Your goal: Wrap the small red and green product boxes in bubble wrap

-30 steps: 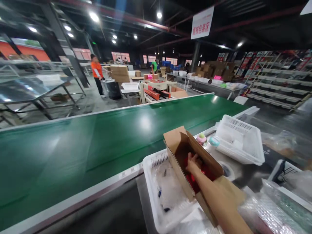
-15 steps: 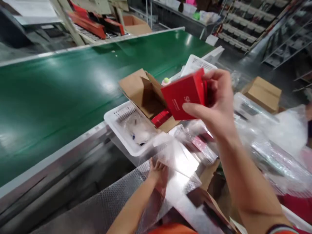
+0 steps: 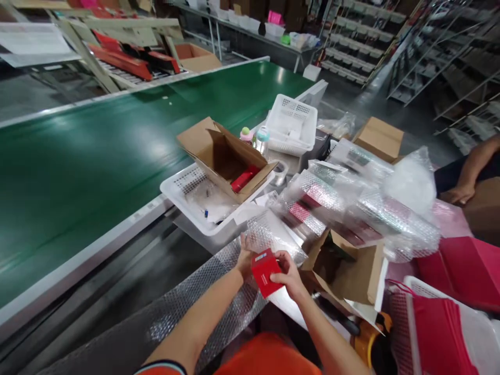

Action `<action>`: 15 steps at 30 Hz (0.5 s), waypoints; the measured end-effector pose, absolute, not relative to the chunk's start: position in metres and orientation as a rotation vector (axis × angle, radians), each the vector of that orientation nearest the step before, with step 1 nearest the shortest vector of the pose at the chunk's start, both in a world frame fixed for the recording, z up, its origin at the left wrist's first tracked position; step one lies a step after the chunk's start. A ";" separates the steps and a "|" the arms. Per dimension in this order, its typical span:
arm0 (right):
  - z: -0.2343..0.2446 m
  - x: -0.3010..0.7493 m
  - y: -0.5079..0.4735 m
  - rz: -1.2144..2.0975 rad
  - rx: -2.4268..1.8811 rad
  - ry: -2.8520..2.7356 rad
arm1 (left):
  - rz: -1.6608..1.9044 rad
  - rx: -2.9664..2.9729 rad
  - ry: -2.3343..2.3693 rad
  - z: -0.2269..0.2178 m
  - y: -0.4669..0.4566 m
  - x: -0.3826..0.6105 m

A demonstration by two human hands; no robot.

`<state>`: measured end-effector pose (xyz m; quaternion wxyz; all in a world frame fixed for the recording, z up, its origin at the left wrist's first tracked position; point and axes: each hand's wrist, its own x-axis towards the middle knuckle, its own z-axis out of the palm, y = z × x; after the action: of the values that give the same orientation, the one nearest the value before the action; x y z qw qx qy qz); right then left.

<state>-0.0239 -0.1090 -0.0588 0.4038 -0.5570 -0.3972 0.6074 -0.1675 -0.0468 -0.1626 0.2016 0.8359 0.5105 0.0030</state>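
A small red box [image 3: 266,278] is gripped in my right hand [image 3: 289,276], with the thumb on its front and the fingers around its upper edge. My left hand [image 3: 244,262] is at the box's left side, against the bubble wrap [image 3: 269,232]. One finger points up; the box hides the others, so its hold is unclear. The bubble wrap runs beneath both forearms toward the lower left. Beyond my hands, an open cardboard box [image 3: 219,156] with a red item [image 3: 245,178] inside rests tilted on a white basket [image 3: 209,227].
A green conveyor belt [image 3: 128,135] runs along the left. Bubble-wrapped packages [image 3: 351,198] are piled on the right, above another open cardboard box [image 3: 363,268]. A white basket [image 3: 292,107] and a tape roll [image 3: 279,172] are farther back. Another person's hand [image 3: 463,194] is at far right.
My right hand has brought the red box down and toward me from above the open cardboard box. My left hand, earlier spread on the bubble wrap, is now beside the red box.
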 end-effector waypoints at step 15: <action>-0.095 0.004 -0.080 0.412 -2.220 -1.862 | -0.176 2.102 1.609 -0.156 -0.110 -0.186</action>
<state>0.0037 -0.0799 -0.0952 0.1073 -0.7541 -0.6327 0.1399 -0.1855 -0.1100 -0.1565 0.2421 0.7687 0.5885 -0.0642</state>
